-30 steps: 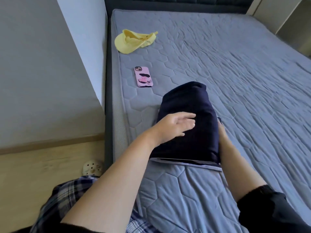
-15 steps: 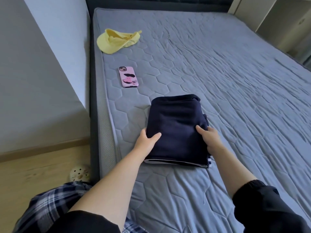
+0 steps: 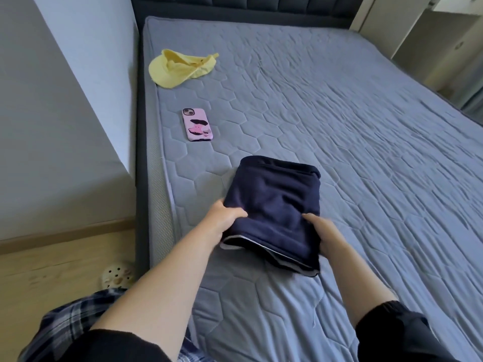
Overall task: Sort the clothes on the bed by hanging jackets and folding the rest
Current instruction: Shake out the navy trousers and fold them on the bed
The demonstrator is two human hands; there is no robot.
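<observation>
Thing to sort: a dark navy folded cloth bundle (image 3: 274, 210) made of soft thick fabric, with a thin pale edge showing at the near end.

Where it is: on the grey quilted mattress (image 3: 366, 152), near the left side of the bed and close to the person. Its near end looks lifted a little off the bed. Its far end rests on the mattress.

Left hand (image 3: 224, 218): it grips the left near side of the bundle. The thumb lies on top and the other fingers are tucked under, out of sight.

Right hand (image 3: 324, 233): it grips the right near side the same way, with fingers curled around the edge.

Which way it lies: the long side of the bundle points away from the person, up toward the headboard. Both hands sit at the near end, one on each side, about the same way in. Most of the bundle lies past the fingers.

What could go wrong: I think the far end may sag or open when lifted, since nothing holds it there.

Other things: a floppy yellow cloth hat (image 3: 180, 70) and a pink phone (image 3: 197, 124) lie farther up the bed, well apart from the bundle.

What comes next: I guess the bundle gets carried or set down as a done fold.
</observation>
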